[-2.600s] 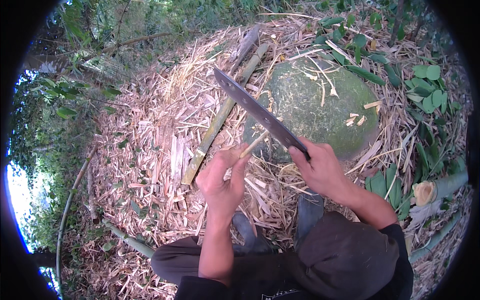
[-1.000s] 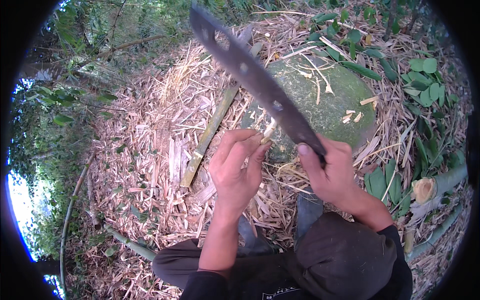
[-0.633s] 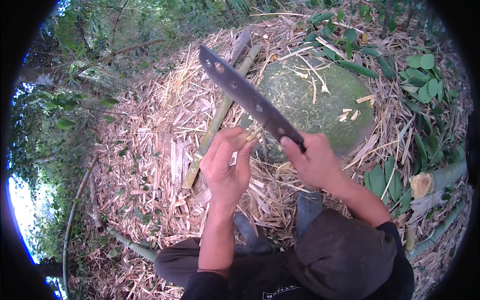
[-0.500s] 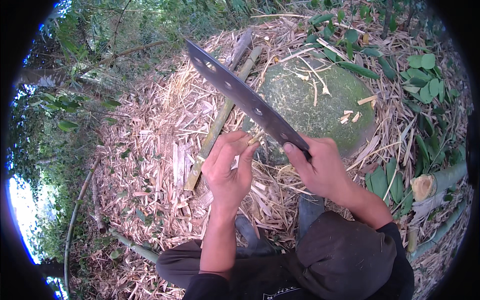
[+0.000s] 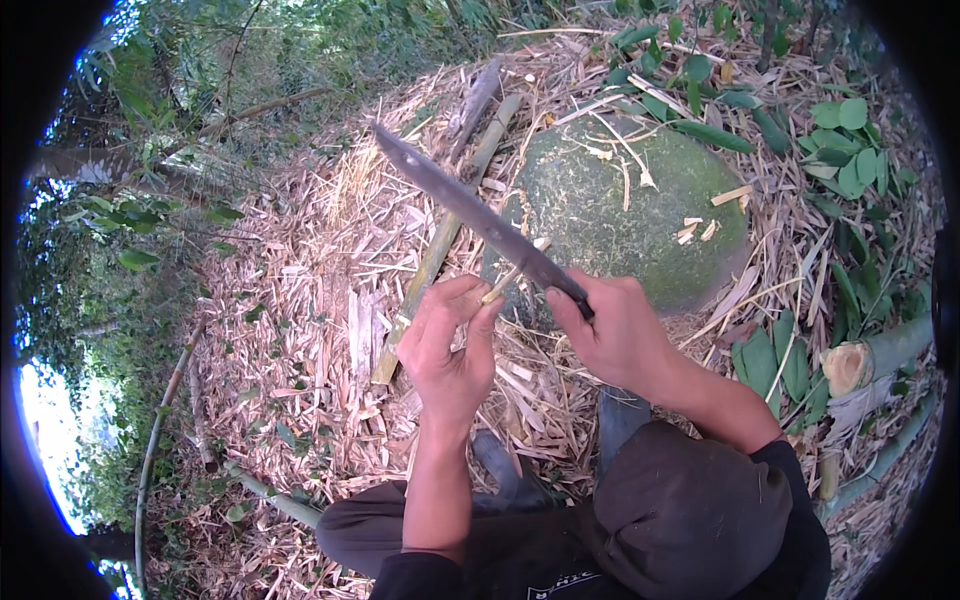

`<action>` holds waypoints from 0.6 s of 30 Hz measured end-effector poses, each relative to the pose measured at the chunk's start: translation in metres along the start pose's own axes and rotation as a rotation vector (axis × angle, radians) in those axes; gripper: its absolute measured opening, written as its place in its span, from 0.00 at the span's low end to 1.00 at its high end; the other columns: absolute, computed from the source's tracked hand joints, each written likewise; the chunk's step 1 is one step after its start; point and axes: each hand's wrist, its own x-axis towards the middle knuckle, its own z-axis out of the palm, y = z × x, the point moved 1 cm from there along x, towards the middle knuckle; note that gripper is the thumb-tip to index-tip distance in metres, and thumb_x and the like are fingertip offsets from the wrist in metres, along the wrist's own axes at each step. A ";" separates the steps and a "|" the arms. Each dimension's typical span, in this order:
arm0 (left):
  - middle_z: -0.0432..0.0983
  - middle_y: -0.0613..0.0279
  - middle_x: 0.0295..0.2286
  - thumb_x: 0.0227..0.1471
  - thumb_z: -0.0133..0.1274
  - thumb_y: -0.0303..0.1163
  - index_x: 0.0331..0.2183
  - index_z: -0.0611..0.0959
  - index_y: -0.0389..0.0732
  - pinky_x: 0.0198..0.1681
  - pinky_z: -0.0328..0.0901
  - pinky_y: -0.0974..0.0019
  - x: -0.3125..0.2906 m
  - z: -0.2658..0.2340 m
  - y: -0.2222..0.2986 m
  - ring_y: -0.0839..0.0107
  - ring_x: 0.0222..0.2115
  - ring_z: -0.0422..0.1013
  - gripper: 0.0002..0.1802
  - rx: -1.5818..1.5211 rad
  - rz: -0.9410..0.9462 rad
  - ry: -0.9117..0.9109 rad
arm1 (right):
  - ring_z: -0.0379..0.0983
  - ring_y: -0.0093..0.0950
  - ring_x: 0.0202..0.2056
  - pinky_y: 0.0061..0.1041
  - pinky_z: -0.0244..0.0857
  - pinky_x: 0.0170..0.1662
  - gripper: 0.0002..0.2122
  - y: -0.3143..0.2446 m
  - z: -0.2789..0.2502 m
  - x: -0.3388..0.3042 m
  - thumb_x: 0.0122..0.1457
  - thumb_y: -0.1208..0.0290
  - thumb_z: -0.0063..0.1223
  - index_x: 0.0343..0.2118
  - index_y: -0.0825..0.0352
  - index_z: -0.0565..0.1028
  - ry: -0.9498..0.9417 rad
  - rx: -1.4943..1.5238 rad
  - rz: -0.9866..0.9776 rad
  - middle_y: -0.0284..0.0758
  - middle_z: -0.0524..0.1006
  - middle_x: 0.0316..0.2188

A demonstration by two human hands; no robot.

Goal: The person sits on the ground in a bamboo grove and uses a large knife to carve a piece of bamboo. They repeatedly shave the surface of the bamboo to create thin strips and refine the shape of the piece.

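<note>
My right hand (image 5: 612,325) is wrapped round the dark handle of a machete (image 5: 455,200), whose long blade points up and to the left. Between the thumb and fingers of my left hand (image 5: 448,335) is a short, thin piece of bamboo (image 5: 502,284). Its far end meets or passes behind the lower part of the blade; the exact contact is hard to make out. Just beyond both hands lies a large, mossy green boulder (image 5: 650,225) with pale shavings on top.
A bamboo pole (image 5: 432,262) lies left of the boulder. Thick cut bamboo (image 5: 875,362) rests at the right, near green leaves (image 5: 785,360). Dry shavings (image 5: 300,330) cover the ground around my boots (image 5: 622,430). Thin poles (image 5: 160,430) and brush stand at the left.
The machete blade has turned from showing its broad side with holes to a narrower view, and its tip has dropped. Both hands have shifted slightly left, and more of the bamboo piece shows.
</note>
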 end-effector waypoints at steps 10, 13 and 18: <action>0.82 0.50 0.33 0.49 0.63 0.19 0.32 0.81 0.33 0.33 0.71 0.67 -0.008 -0.004 -0.007 0.62 0.30 0.79 0.07 -0.013 -0.023 0.040 | 0.77 0.44 0.22 0.41 0.67 0.25 0.08 0.027 0.019 0.005 0.60 0.70 0.54 0.36 0.68 0.71 0.032 -0.084 -0.071 0.45 0.77 0.21; 0.82 0.51 0.32 0.51 0.63 0.20 0.31 0.80 0.33 0.31 0.70 0.68 -0.014 -0.008 -0.007 0.64 0.29 0.78 0.06 0.024 -0.023 0.051 | 0.77 0.45 0.21 0.44 0.67 0.25 0.07 0.014 0.016 0.000 0.61 0.69 0.53 0.35 0.67 0.70 -0.052 0.025 0.034 0.44 0.76 0.19; 0.82 0.52 0.32 0.51 0.62 0.20 0.31 0.81 0.34 0.29 0.69 0.69 -0.026 -0.015 -0.015 0.65 0.28 0.78 0.06 0.015 -0.043 0.081 | 0.77 0.44 0.22 0.45 0.69 0.26 0.10 0.009 0.024 -0.017 0.60 0.68 0.54 0.36 0.68 0.68 0.078 -0.340 -0.323 0.45 0.76 0.21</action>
